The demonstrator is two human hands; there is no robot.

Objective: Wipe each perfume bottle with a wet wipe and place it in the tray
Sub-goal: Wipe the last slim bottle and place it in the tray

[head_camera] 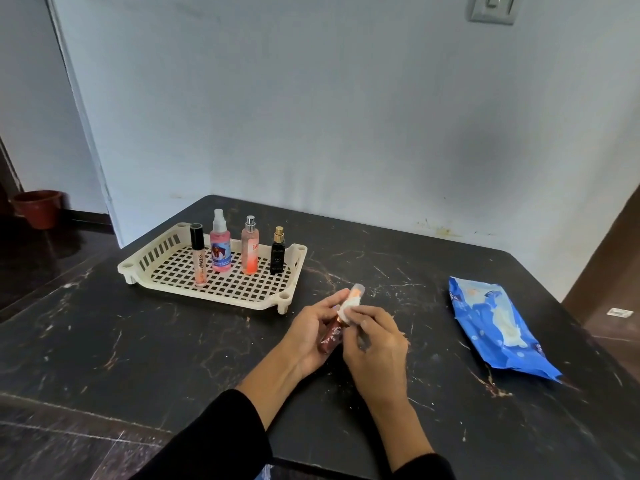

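Gripping a dark red bottle (331,336) tilted, cap end away, the left hand (313,332) is clamped round its body above the worktop (138,341). Right hand (377,344) pinches a white wipe (348,308) against the bottle's neck. Both sleeves black. Cream slotted tray (221,292) just beyond holds four upright items: lip gloss tube (198,258), pink spray (220,245), peach spray (250,249), small black bottle (278,252). Blue wipe pack (498,327) lies well right. Held bottle's label unreadable.
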